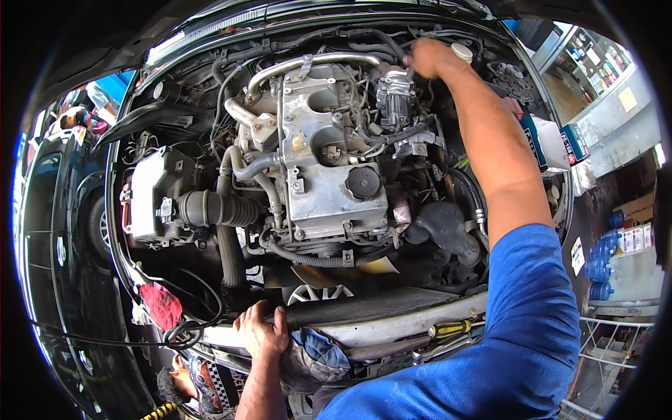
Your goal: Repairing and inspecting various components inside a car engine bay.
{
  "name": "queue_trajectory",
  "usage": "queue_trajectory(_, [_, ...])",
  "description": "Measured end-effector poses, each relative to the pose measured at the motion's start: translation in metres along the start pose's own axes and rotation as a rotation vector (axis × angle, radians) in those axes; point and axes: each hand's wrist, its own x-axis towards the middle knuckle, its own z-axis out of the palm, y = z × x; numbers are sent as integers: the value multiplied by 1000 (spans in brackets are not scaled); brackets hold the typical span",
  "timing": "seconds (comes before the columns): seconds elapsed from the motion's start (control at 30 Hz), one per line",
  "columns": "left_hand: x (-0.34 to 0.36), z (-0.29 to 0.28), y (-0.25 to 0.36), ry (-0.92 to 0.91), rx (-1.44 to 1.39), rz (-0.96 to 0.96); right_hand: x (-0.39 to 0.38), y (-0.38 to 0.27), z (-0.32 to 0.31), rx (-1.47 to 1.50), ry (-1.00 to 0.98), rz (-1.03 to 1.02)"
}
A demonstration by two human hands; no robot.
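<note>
An uncovered car engine fills the bay in front of me, with a black oil filler cap on its grey metal cover. My right hand reaches to the far right of the bay, by the hoses behind a metal valve unit. Its fingers are curled, and what they hold, if anything, is hidden. At the near edge, my left hand rests on the front crossmember, thumb apart from the fingers. Beside it lies a blue and grey cloth.
A yellow-handled screwdriver lies on the front edge, right of centre. A red rag and a black cable are at the left front. Boxes stand on the right fender. Another person is low at the left, near a black car.
</note>
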Motion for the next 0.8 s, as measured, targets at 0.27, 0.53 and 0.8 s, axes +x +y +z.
queue_trajectory(0.27, [0,1,0,-20,-2,-11,10,13,22,-45,-107,-82])
queue_trajectory(0.53, [2,1,2,-22,-11,-13,7,7,33,-107,-85,-37])
queue_trajectory(0.8, [1,0,2,-10,-20,-2,11,7,27,-137,-206,-108])
